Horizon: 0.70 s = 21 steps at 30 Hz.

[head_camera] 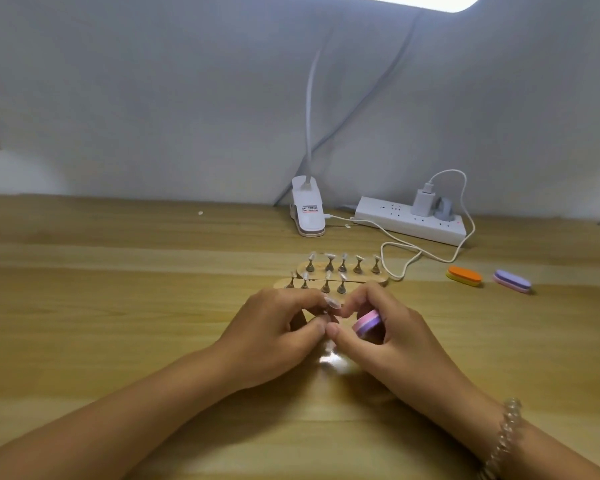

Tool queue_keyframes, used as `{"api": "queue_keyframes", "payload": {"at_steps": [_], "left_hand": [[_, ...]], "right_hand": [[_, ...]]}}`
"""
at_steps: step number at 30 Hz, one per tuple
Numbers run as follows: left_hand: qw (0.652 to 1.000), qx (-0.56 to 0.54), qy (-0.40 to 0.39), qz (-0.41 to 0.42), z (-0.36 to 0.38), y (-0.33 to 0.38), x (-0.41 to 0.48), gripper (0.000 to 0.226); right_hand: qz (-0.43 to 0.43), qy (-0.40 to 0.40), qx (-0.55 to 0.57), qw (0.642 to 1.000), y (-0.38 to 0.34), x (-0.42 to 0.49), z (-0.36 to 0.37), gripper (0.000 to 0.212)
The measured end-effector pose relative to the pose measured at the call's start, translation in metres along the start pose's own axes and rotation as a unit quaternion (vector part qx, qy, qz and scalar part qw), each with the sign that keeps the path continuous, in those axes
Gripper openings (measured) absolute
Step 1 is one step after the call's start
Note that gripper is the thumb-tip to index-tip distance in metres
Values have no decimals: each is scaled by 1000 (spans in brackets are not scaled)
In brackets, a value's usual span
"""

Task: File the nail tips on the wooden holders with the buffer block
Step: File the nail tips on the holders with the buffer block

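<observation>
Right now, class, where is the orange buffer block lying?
In the head view, the orange buffer block lies on the table at right, between the white cable and the purple buffer block.

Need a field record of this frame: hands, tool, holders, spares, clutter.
left hand: pinches one nail tip
right hand: grips the pink-purple buffer block
wooden holders: two, just behind the hands, more tips standing on them
spares: orange buffer and purple buffer, lying on the table to the right
clutter: clip lamp, power strip at the back
</observation>
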<state>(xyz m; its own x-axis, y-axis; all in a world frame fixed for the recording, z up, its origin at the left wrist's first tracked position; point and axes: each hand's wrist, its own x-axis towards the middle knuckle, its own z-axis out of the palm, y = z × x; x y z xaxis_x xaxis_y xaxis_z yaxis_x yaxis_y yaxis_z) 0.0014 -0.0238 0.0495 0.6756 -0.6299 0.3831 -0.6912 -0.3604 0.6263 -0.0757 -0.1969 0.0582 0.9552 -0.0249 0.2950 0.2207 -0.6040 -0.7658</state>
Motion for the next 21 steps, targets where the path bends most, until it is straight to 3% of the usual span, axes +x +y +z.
{"api": "queue_keyframes", "payload": {"at_steps": [5, 10, 13, 17, 21], "left_hand": [[999, 0, -40, 7, 0, -2, 0, 19], [998, -19, -49, 26, 2, -3, 0, 13], [997, -32, -64, 30, 1, -3, 0, 14], [993, -90, -71, -1, 0, -4, 3, 15], [992, -103, -67, -9, 0, -3, 2, 18]], "right_hand": [[84, -3, 97, 992, 14, -6, -15, 22], [-33, 19, -19, 999, 9, -4, -9, 39], [-84, -8, -100, 991, 8, -9, -6, 48], [-81, -53, -99, 990, 12, -13, -7, 58], [-87, -13, -67, 994, 12, -10, -8, 46]]}}
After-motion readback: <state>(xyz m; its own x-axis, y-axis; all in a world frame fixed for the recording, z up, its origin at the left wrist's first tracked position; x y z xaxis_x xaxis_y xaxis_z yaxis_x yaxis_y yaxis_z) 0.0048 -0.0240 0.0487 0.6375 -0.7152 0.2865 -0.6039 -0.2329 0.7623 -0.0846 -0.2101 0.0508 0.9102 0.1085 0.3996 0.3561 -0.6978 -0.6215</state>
